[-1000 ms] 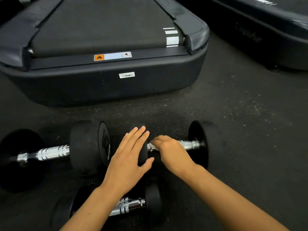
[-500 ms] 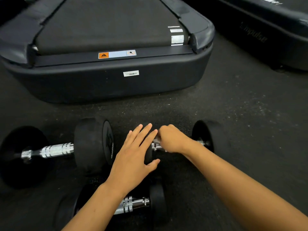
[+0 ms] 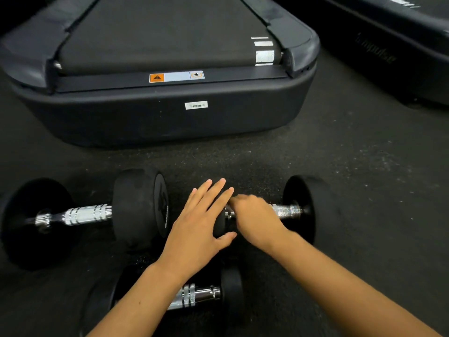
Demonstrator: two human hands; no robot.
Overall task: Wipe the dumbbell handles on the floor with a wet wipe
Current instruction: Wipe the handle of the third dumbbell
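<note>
A black treadmill (image 3: 155, 113) fills the far floor, with three dumbbells lying before it. On the right dumbbell (image 3: 306, 210), the left hand (image 3: 194, 229) lies flat with straight fingers on its inner weight, while the right hand (image 3: 255, 220) curls around the chrome handle (image 3: 286, 211); no wipe is visible

Three black-headed dumbbells with chrome handles lie on the dark rubber floor (image 3: 364, 190): the left dumbbell (image 3: 87, 215) and right dumbbell (image 3: 294, 211) end to end, the near dumbbell (image 3: 201, 295) just before them. No wipe shows.
</note>
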